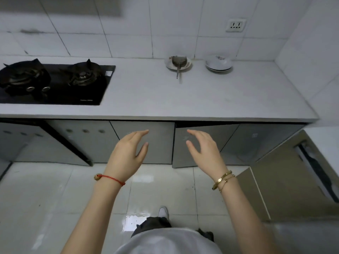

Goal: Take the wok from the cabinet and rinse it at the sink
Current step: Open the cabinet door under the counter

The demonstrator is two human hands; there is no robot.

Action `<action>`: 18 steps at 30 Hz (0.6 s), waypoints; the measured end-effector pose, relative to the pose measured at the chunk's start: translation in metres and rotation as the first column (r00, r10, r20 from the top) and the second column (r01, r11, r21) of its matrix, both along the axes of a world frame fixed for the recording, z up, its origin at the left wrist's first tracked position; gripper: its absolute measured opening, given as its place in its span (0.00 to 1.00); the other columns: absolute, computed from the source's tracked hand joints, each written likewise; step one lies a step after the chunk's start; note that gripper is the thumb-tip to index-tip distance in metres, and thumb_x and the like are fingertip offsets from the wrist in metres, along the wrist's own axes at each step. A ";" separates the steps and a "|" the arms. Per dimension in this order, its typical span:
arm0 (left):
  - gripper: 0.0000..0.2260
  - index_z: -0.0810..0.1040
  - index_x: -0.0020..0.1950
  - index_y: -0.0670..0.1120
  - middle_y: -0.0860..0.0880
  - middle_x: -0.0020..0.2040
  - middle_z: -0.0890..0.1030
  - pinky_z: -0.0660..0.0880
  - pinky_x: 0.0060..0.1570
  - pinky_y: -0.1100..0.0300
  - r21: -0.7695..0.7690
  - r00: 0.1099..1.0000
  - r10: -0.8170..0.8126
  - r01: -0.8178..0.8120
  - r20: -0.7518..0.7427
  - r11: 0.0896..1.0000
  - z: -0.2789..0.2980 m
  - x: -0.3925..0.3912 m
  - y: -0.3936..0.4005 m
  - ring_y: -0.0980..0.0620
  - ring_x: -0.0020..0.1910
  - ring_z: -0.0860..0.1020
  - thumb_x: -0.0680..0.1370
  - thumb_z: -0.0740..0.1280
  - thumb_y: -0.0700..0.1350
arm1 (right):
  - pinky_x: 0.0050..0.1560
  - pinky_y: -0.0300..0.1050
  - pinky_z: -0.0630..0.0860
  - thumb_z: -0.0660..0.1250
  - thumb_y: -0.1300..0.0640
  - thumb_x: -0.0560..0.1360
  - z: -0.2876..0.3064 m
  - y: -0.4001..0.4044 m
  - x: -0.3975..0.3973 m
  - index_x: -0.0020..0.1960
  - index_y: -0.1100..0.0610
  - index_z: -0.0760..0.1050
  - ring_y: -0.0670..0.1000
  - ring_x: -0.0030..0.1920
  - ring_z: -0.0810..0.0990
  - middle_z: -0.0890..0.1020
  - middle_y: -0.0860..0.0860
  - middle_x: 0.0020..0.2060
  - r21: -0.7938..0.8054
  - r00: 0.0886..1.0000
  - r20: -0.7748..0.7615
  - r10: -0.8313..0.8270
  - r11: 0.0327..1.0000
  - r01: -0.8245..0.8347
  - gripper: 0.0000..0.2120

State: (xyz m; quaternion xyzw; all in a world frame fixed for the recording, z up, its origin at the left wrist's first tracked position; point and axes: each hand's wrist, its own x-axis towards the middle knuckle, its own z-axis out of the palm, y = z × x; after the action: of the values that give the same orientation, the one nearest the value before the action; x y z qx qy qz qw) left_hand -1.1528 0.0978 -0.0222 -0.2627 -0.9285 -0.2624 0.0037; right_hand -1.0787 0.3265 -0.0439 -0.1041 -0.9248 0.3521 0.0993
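Grey cabinet doors run under a white countertop (pixel 150 99). My left hand (pixel 127 153) hovers open in front of the middle door (pixel 157 132), fingers apart and holding nothing. My right hand (pixel 203 149) hovers open in front of the neighbouring door (pixel 229 136), which stands slightly ajar at its top left edge. Neither hand touches a door. No wok and no sink are in view.
A black two-burner gas hob (pixel 55 83) sits at the left of the counter. A plate with a strainer (pixel 178 64) and stacked white bowls (pixel 219 65) stand at the back. A wall socket (pixel 235 25) is above. Another cabinet (pixel 297 173) flanks the right.
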 end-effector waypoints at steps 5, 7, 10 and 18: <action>0.18 0.72 0.70 0.47 0.49 0.65 0.78 0.64 0.63 0.66 -0.003 0.997 -0.070 0.071 0.039 0.998 -0.008 -0.037 0.014 0.52 0.66 0.73 0.80 0.62 0.46 | 0.67 0.35 0.58 0.59 0.52 0.81 -0.013 0.004 -0.024 0.70 0.54 0.69 0.46 0.69 0.67 0.73 0.47 0.66 -0.002 0.997 0.045 -0.055 0.998 0.055 0.19; 0.17 0.72 0.69 0.46 0.49 0.64 0.78 0.65 0.62 0.65 0.001 0.995 -0.083 0.083 0.048 0.997 -0.014 -0.045 0.017 0.51 0.65 0.73 0.80 0.62 0.46 | 0.66 0.35 0.59 0.59 0.52 0.81 -0.019 0.007 -0.029 0.70 0.54 0.69 0.45 0.69 0.67 0.74 0.47 0.66 -0.001 0.996 0.057 -0.068 0.998 0.069 0.19; 0.17 0.72 0.69 0.46 0.48 0.64 0.78 0.66 0.62 0.64 0.001 0.993 -0.097 0.098 0.066 0.995 -0.026 -0.051 0.022 0.49 0.65 0.74 0.80 0.62 0.46 | 0.67 0.36 0.61 0.59 0.52 0.81 -0.029 0.013 -0.032 0.70 0.54 0.69 0.45 0.69 0.67 0.74 0.47 0.66 -0.001 0.994 0.074 -0.082 0.997 0.083 0.19; 0.17 0.73 0.68 0.46 0.47 0.63 0.79 0.66 0.59 0.63 0.013 0.994 -0.080 0.079 0.075 0.997 -0.073 -0.055 0.043 0.48 0.63 0.75 0.80 0.63 0.45 | 0.66 0.35 0.59 0.59 0.52 0.81 -0.071 0.029 -0.035 0.71 0.54 0.68 0.45 0.69 0.66 0.73 0.47 0.67 0.016 0.993 0.094 -0.076 0.997 0.075 0.19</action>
State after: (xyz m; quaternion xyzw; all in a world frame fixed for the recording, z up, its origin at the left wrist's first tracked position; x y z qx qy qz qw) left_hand -1.2080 0.1411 -0.0952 -0.2892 -0.9155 -0.2769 -0.0405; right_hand -1.1135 0.3553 -0.1150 -0.1550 -0.9260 0.3372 0.0693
